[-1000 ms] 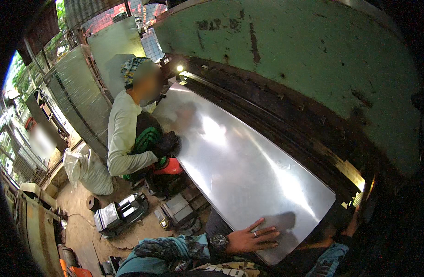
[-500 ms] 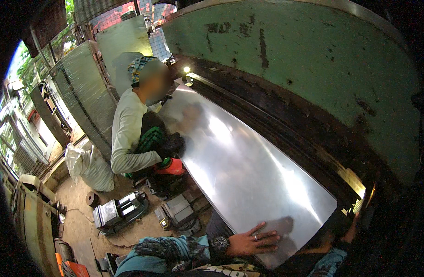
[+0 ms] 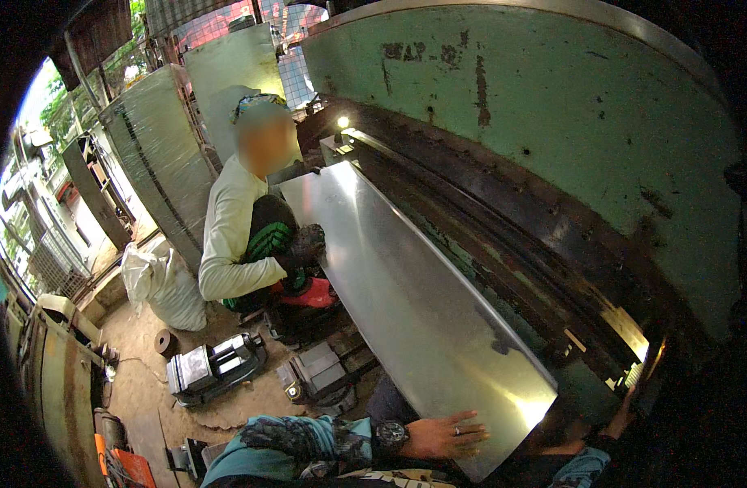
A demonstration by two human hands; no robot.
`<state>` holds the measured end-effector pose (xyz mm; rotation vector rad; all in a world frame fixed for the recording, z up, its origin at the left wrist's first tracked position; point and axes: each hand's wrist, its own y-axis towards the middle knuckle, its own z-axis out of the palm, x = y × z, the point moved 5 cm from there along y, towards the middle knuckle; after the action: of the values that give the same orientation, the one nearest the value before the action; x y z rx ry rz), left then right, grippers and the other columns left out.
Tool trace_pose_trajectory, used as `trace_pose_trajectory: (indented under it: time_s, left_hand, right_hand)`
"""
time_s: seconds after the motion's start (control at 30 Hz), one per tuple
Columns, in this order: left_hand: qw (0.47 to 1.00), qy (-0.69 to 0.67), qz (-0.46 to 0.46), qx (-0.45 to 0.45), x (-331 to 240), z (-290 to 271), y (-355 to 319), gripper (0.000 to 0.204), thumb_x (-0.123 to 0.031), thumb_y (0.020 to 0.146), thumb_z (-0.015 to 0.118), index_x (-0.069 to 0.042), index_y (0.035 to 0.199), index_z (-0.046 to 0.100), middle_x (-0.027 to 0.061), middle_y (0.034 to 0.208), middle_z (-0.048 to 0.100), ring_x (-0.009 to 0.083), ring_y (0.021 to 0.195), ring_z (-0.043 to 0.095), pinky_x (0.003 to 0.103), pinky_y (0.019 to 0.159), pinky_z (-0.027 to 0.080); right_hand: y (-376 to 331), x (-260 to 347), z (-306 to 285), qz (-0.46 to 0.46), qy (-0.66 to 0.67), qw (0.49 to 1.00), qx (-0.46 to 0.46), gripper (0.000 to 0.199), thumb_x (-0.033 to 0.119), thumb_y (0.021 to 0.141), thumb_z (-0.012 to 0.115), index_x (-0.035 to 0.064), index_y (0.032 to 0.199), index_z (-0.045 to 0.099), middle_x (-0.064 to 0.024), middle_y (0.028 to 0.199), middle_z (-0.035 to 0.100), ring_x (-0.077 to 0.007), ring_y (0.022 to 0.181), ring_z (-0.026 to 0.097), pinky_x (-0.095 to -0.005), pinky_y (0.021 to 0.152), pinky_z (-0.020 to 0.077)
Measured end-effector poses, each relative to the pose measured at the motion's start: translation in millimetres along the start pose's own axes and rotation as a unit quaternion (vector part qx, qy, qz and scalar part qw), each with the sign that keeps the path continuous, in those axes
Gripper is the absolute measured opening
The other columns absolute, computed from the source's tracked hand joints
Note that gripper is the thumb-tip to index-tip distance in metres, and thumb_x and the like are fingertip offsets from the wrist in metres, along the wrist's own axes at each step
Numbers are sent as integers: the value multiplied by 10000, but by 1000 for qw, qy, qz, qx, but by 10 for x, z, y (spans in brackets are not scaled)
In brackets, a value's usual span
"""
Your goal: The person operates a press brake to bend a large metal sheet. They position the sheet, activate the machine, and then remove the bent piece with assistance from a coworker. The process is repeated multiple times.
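Note:
A long, shiny metal sheet (image 3: 422, 325) stretches from near me to a co-worker (image 3: 247, 195) at its far end. My left hand (image 3: 444, 437) rests flat on the sheet's near end, fingers stretched out, with a ring and a dark wristwatch. The sheet's right edge stands apart from the dark slot of a big green machine (image 3: 585, 122). My right hand (image 3: 622, 418) is low at the right, beside the machine's lit end; shadow hides its fingers. The co-worker crouches, one dark-gloved hand (image 3: 310, 244) at the sheet's left edge and another at its far end.
Two machine vises (image 3: 215, 366) sit on the floor to the left, near a white sack (image 3: 162, 289). Large wrapped sheets (image 3: 154, 146) lean behind the co-worker. A small lamp (image 3: 343, 122) shines at the machine's far end. An orange-red object (image 3: 130, 468) lies at lower left.
The sheet has shifted left and toward me, away from the machine, widening the gap along its right edge. My left hand has moved slightly with it. The co-worker's head has turned.

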<state>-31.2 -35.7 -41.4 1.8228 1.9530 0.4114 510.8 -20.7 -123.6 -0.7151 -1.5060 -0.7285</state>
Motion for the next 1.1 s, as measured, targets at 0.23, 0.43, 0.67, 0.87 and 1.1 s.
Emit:
trace_pose_trajectory:
  time_s: [0.23,0.43,0.67,0.87,1.1]
  left_hand:
    - [974,-43,-34,220,50,-22,107,523,-198,991,479,-131,1509,447,207,1523,507,372,1436,495,485,1223,414]
    - [950,-82,-88,288,129,-30,255,419,-206,975,523,-78,1374,544,187,1454,537,353,1322,571,425,1051,557]
    - [981,-60,-72,170,282,-114,323,353,-184,918,588,-105,1262,603,144,1403,554,315,1218,628,428,910,611]
    - [968,-21,-107,226,522,-122,678,334,-188,891,616,-130,1220,621,112,1323,608,313,1137,661,429,860,609]
    - [987,-53,-43,145,934,-461,984,482,-238,748,731,-110,1204,642,115,1148,647,308,1105,660,447,880,563]
  right_hand:
    - [36,-23,12,-11,-16,1000,-6,802,609,1024,564,84,1609,402,-174,1595,463,-329,1421,494,-526,1203,394]
    - [37,-49,-29,-16,-23,1000,-12,798,606,1029,553,86,1613,395,-172,1601,458,-328,1427,487,-527,1209,386]
    - [8,-104,-75,-17,-33,999,-15,794,603,1035,541,88,1618,387,-170,1607,451,-327,1434,480,-527,1216,378]
    - [38,-116,-81,-22,-35,999,-20,790,601,1040,531,89,1622,380,-168,1612,445,-326,1440,474,-527,1222,371]
    - [67,-137,-127,-25,-48,998,-24,785,597,1046,519,91,1627,372,-166,1618,438,-325,1447,467,-528,1229,363]
